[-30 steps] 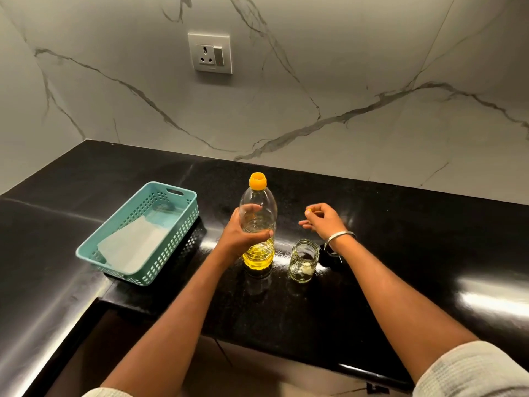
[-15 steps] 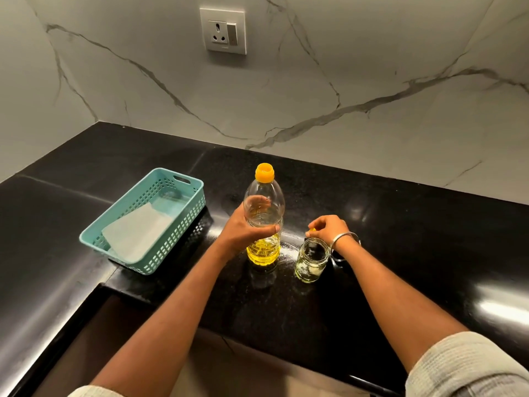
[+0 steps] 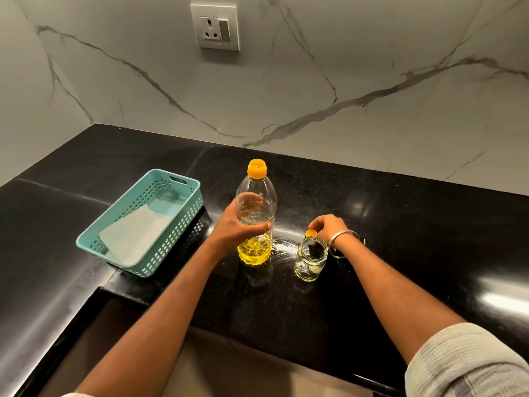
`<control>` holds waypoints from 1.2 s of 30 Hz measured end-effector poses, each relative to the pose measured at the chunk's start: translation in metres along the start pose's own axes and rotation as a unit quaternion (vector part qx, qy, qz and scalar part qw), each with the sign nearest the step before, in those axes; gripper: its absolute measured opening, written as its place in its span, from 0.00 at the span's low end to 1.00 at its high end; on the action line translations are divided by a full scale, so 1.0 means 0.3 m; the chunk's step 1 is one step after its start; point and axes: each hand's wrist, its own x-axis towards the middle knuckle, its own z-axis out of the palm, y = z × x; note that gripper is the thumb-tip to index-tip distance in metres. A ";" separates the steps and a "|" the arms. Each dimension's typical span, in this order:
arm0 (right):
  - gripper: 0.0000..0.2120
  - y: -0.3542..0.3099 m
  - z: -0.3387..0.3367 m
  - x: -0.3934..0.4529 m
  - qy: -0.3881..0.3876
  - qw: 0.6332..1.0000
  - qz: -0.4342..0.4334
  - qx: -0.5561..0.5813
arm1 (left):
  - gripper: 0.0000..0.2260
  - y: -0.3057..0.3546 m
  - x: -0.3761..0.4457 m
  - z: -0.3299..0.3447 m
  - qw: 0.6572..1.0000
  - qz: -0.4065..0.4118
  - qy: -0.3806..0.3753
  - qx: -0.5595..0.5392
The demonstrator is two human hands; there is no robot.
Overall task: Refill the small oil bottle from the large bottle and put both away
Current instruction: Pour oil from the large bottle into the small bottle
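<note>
Large bottle [image 3: 255, 213]: upright on black counter [image 3: 415, 224], yellow oil in lower part, yellow neck ring on top.
Left hand [image 3: 234, 227]: grip wrapped round bottle's middle.
Small bottle [image 3: 310, 262]: open glass jar, just right of large bottle, nearly empty.
Right hand [image 3: 329, 229]: fingers curled, pinching small yellow cap [image 3: 311, 233] behind jar.
Teal basket [image 3: 140, 222]: left, white paper inside.

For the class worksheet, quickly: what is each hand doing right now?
Left hand: grip closed round the big bottle, upright on the counter.
Right hand: pinches a small yellow cap behind the open jar.
</note>
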 end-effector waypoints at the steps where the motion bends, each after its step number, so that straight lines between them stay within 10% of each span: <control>1: 0.10 0.003 0.002 0.001 0.000 1.000 -0.001 -0.001 | 0.28 0.005 -0.003 0.001 1.000 0.003 0.002 0.005; 12: 0.12 0.020 -0.035 -0.059 0.048 0.999 -0.004 0.012 | 0.24 0.009 -0.039 -0.028 0.994 0.043 0.027 0.096; 28: 0.40 0.105 0.103 -0.388 -0.016 0.965 -0.037 0.257 | 0.27 0.037 -0.074 -0.046 0.959 0.108 -0.028 0.262; 36: 0.39 0.069 0.232 -0.389 0.155 0.951 -0.035 0.265 | 0.29 0.029 -0.065 -0.012 0.927 0.104 -0.050 0.356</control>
